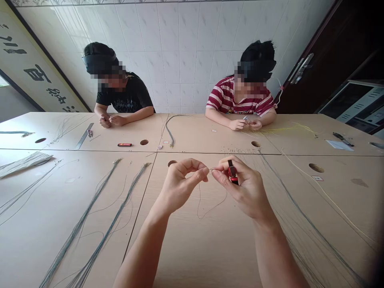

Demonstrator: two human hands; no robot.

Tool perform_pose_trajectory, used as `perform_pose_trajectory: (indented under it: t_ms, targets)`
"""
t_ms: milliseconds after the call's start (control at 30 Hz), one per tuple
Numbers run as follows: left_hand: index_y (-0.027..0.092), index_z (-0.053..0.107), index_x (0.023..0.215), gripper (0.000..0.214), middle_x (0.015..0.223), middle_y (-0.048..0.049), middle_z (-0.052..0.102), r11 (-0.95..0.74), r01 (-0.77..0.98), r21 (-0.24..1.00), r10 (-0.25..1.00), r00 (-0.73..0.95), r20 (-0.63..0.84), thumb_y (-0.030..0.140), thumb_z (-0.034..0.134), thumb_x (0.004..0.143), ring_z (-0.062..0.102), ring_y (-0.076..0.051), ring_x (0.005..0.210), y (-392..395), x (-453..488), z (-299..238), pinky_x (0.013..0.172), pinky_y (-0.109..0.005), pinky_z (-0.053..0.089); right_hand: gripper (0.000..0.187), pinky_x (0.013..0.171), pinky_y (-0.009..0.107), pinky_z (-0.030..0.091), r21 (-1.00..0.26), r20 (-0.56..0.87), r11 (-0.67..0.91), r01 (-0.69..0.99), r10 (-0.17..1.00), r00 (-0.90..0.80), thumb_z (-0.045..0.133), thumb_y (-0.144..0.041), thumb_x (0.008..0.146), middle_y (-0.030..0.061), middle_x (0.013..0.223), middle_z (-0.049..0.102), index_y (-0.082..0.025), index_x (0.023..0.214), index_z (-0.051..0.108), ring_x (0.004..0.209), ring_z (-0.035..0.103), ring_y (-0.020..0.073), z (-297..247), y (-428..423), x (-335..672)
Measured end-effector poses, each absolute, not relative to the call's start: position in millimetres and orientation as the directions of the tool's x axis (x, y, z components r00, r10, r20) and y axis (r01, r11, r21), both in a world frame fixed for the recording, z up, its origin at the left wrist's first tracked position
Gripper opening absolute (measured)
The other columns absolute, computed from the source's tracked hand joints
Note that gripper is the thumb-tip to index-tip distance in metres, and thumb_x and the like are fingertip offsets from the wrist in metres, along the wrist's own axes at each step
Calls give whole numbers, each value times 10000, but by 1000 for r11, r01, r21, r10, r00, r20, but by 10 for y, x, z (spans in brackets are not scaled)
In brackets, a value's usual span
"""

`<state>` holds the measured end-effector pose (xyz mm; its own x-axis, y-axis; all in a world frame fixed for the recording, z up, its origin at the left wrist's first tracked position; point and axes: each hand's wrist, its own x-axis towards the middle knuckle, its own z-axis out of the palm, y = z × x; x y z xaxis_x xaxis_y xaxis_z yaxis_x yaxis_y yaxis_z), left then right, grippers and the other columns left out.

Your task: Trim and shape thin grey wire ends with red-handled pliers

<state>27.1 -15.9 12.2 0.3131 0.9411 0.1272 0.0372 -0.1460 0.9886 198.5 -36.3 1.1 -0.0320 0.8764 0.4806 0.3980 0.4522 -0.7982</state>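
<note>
My left hand is raised over the table, thumb and forefinger pinched on the end of a thin grey thread that loops down toward the tabletop. My right hand meets it from the right, fingertips pinched on the same thread end, and also grips a small red and black lighter in its palm. The two pinches nearly touch.
Long bundles of grey-green thread lie across the light wooden table, more at right. Two people sit opposite, a black-shirted one and a striped-shirted one. A metal ruler, another lighter and cable holes are farther off.
</note>
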Motion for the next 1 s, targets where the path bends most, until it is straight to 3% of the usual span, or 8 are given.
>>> perform_pose_trajectory:
  t_ms: [367, 1000]
  targets:
    - [182, 675, 828, 139, 850, -23, 704, -174, -59, 983, 936, 299, 183, 281, 599, 889, 629, -153, 884, -150, 302, 135, 843, -268, 448, 122, 540, 210, 383, -784, 511, 485, 386, 859, -42, 604, -233, 896, -24, 811, 536, -225, 778, 573, 636, 486, 80, 37, -390, 1967]
    - [180, 659, 800, 137, 861, -35, 705, -177, 5, 984, 918, 361, 163, 295, 629, 869, 609, -167, 873, -156, 266, 109, 814, -299, 440, 142, 536, 201, 363, -765, 545, 524, 374, 837, -59, 604, -189, 896, -36, 802, 524, -219, 762, 567, 628, 461, 65, 40, -396, 1976]
